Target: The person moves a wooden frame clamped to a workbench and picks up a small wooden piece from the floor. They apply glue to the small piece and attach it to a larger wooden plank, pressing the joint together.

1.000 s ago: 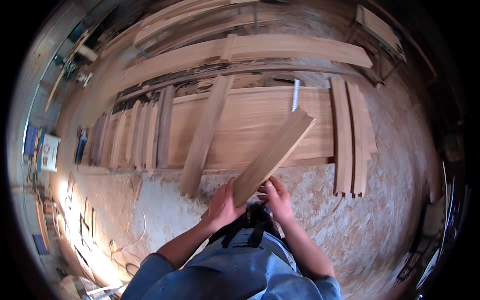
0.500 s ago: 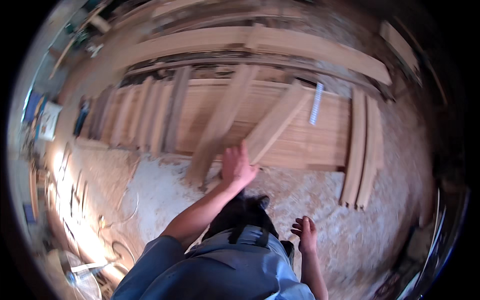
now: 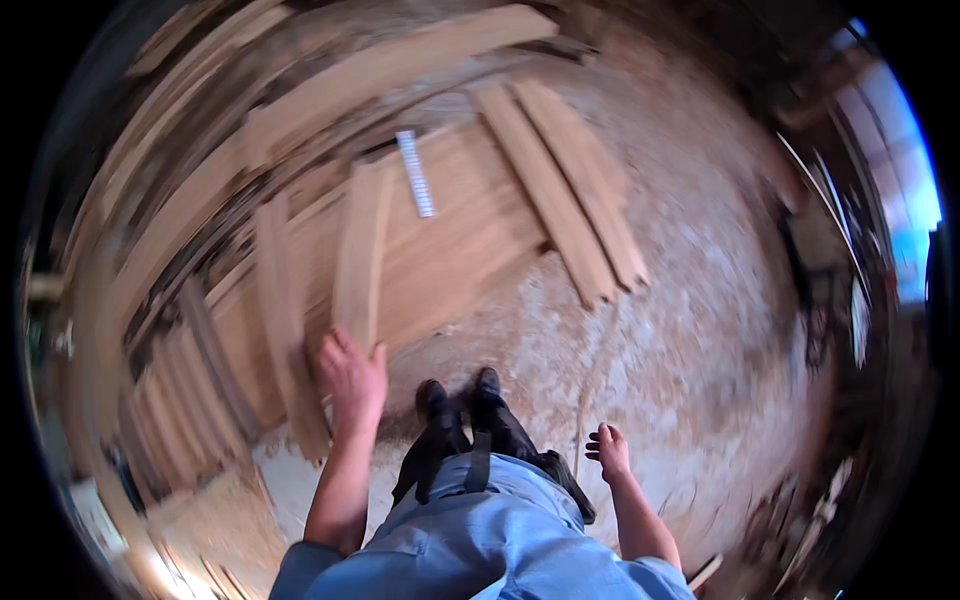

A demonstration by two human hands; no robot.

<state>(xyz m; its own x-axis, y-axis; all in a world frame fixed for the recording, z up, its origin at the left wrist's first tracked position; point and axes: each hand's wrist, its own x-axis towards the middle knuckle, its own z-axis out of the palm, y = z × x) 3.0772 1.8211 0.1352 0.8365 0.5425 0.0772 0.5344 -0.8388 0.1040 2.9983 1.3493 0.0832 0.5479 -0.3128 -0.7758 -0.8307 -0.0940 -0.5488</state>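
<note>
My left hand [image 3: 353, 377] is at the near end of a short light-brown wooden board [image 3: 362, 240], fingers spread and thumb apart. The fingertips look close to the board's end; whether they touch it I cannot tell. Left of it, a longer board [image 3: 284, 310] lies slantwise across a wide wooden panel [image 3: 455, 230]. A white strip with dark marks, like a ruler [image 3: 415, 175], rests on the panel beyond my hand. My right hand [image 3: 610, 453] hangs at my right side over the floor, fingers loosely bent and apart, with nothing in it.
Several narrow boards [image 3: 185, 395] lie side by side on the panel's left part. Two boards [image 3: 553, 205] lie across its right end and stick out toward me. Behind runs a long plank [image 3: 330, 90]. The dusty floor [image 3: 690, 330] stretches rightward; dark clutter lines the far right.
My view has turned to the right, so the panel and boards now appear tilted and further left. My left hand's fingers have spread at the short board's end. My right hand still hangs free.
</note>
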